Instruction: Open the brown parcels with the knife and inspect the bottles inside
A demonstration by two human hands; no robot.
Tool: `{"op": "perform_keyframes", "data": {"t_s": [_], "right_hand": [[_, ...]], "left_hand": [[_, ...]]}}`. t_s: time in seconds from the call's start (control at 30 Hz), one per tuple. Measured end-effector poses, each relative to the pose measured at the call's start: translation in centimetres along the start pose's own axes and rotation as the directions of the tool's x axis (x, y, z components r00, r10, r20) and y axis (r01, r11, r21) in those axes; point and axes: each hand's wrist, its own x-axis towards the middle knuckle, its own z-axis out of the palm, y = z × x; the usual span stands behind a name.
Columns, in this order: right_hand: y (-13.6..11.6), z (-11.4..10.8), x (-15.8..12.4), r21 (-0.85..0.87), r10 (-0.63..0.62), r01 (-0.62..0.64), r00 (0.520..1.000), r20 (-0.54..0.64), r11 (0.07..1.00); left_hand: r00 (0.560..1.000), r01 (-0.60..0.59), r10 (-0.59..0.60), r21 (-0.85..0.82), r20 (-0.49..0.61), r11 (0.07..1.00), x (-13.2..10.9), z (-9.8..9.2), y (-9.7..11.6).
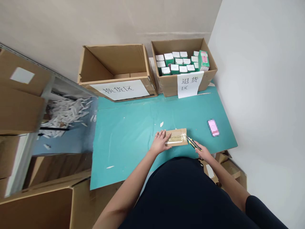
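A small brown cardboard package with clear, shiny tape lies on the green tabletop near its front edge. My left hand rests on the package's left end, fingers spread and pressing on it. A yellow and black utility knife is held in my right hand, its fingers wrapped round the handle. The knife's tip is at the package's right end; whether the blade touches the tape is too small to tell.
Two labelled cardboard boxes stand along the back, the left one and the right one with several green-and-white cartons. A blurred pink object lies at right. A large open box stands at lower left.
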Motion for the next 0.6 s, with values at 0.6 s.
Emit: {"op": "perform_keyframes", "data": {"t_s": [0.6], "right_hand": [[0.6, 0.4, -3.2, 0.013, 0.055, -0.055, 0.998, -0.022, 0.998]], "left_hand": [[1.0, -0.02, 0.02, -0.025, -0.01, 0.999, 0.1, 0.4, -0.3]]}}
